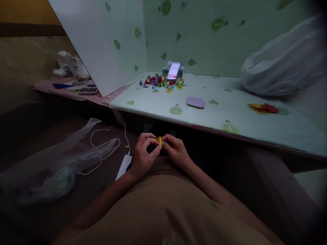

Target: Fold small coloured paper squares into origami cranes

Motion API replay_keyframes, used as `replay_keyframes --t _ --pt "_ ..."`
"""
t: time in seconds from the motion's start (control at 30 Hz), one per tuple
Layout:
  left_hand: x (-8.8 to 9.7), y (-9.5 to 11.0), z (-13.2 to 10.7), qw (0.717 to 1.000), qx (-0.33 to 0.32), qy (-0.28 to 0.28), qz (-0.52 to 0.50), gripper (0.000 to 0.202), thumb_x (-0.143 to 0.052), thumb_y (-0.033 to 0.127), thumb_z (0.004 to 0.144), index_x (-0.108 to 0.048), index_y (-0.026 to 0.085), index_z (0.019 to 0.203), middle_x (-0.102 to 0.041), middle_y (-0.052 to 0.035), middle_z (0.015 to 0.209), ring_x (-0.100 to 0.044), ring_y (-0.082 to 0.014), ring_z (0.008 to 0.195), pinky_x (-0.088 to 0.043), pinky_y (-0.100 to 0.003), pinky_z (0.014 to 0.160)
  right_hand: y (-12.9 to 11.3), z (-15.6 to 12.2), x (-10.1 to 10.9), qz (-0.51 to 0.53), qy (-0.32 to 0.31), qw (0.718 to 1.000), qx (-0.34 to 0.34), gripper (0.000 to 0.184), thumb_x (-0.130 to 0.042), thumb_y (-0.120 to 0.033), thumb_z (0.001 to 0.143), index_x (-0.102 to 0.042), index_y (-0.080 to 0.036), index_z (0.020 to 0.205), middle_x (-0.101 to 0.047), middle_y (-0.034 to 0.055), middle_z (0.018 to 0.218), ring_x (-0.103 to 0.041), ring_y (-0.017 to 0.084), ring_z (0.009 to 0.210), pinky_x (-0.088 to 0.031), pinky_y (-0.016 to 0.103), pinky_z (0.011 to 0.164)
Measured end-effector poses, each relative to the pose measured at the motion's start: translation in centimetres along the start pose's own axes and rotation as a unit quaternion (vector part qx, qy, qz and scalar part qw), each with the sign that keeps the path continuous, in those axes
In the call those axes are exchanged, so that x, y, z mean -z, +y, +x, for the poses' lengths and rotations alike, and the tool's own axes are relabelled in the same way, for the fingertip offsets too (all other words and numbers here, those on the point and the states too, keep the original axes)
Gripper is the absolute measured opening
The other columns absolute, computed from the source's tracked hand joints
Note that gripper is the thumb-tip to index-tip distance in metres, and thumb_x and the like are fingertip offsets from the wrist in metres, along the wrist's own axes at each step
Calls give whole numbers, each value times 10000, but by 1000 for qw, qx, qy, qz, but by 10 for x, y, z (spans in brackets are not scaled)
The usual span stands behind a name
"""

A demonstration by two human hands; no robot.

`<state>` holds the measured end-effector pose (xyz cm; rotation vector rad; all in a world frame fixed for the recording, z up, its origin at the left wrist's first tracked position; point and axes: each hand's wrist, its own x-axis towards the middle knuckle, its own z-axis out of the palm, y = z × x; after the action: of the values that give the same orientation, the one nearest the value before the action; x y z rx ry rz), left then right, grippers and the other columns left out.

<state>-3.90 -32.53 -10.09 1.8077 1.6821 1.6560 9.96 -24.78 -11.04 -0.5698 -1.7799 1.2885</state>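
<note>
Head view: the left hand [144,153] and the right hand [178,152] meet over the lap, thumbs and forefingers pinched close on a small yellow folded paper [159,140] between them. It sits in front of the table edge, in the air rather than on any surface. With nothing firm under the paper, the fingertips alone must make the crease – so one hand would do best as a steady clamp while the other lines up the edges, then runs a nail along the fold. At this size a slight skew would probably show, and a hard tug could tear a point; light, even pressure seems right. The layers between the fingertips are too small to make out.

Beyond, on the table [153,101], lie a stack of purple-topped paper [195,102] and, farther back, a cluster of small folded paper figures [159,81] near a lit phone [174,70] – well clear of the hands.
</note>
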Motion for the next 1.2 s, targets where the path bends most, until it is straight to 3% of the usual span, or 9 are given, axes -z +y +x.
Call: replay_keyframes --t 0.1,0.2,0.37,0.53,0.6,0.9,1.2 --pt "2 2 -1 977 -131 61 157 43 -708 203 820 -666 205 814 -601 -49 902 -562 -198 881 -457 -359 835 -1 -1 0 -21 5 1000 9 143 -581 -273 903 -632 -187 800 -577 -10 695 -512 127 629 -391 252 595" --pt "2 3 -1 975 -170 41 137 40 -672 168 853 -642 189 839 -605 -36 843 -563 -174 814 -460 -322 771 -1 0 0 -43 19 998 42 136 -579 -248 899 -630 -184 790 -588 0 728 -532 134 674 -408 258 630" --pt "1 3 -1 999 -17 -14 -48 124 -562 235 945 -637 186 858 -640 -32 887 -603 -153 845 -476 -287 785 -1 1 1 -59 13 996 73 146 -569 -229 917 -630 -188 791 -559 1 724 -533 137 679 -413 263 627" --pt "0 3 1 976 151 -26 -157 202 -603 363 910 -646 175 851 -620 -6 784 -562 -133 720 -452 -248 674 -1 0 1 -131 15 981 140 145 -553 -173 934 -624 -183 808 -568 21 766 -550 144 712 -430 275 659" --pt "0 3 2 964 187 -25 -185 219 -623 383 885 -640 169 845 -611 1 756 -544 -126 684 -444 -239 643 -1 -1 2 -174 8 969 175 147 -528 -159 944 -624 -181 836 -576 41 812 -559 148 733 -441 272 657" --pt "0 5 6 957 220 -16 -190 188 -659 346 824 -616 167 787 -592 17 719 -544 -114 647 -458 -227 612 -1 -2 2 -334 -11 913 234 216 -457 -156 975 -646 -166 873 -603 76 854 -573 143 720 -440 243 614" --pt "0 1 6 956 221 -21 -193 173 -638 318 831 -612 164 755 -583 18 708 -548 -109 650 -492 -223 614 0 -1 4 -334 -16 915 225 196 -472 -148 956 -649 -166 873 -606 76 855 -572 151 717 -439 252 611"
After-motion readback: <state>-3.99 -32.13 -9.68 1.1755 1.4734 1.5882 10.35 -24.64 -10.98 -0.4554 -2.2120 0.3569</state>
